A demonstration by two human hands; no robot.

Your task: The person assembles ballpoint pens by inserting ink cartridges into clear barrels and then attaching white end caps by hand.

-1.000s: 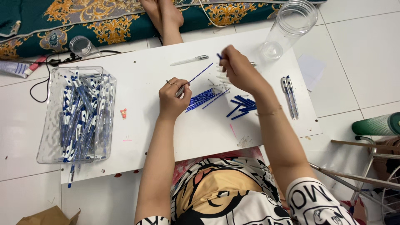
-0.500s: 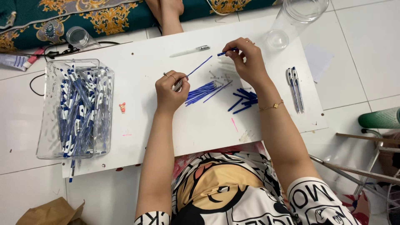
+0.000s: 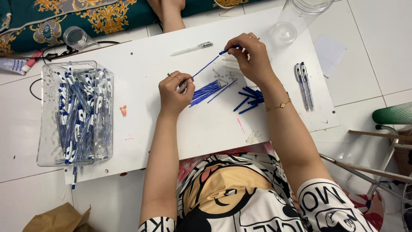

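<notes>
My left hand [image 3: 174,91] grips a clear pen barrel [image 3: 183,86] above the white board [image 3: 141,68]. A thin blue refill [image 3: 206,68] slants from that barrel up to my right hand [image 3: 253,56], which pinches its upper end. Under the hands lies a pile of blue refills [image 3: 207,91], and a smaller heap of blue pen parts [image 3: 250,99] rests beside my right wrist. Two finished blue-and-white pens [image 3: 304,79] lie at the board's right side. One white pen [image 3: 191,48] lies at the far edge.
A clear plastic bin [image 3: 47,124] full of blue-and-white pens stands at the left. Clear jars [image 3: 296,17] stand at the far right, a small cup [image 3: 77,38] at the far left. Another person's foot [image 3: 167,13] rests beyond the board. Metal chair legs [image 3: 377,154] stand at the right.
My right hand has lifted off the board toward the far edge, bringing the blue refill's upper end with it. My left hand has stayed in place.
</notes>
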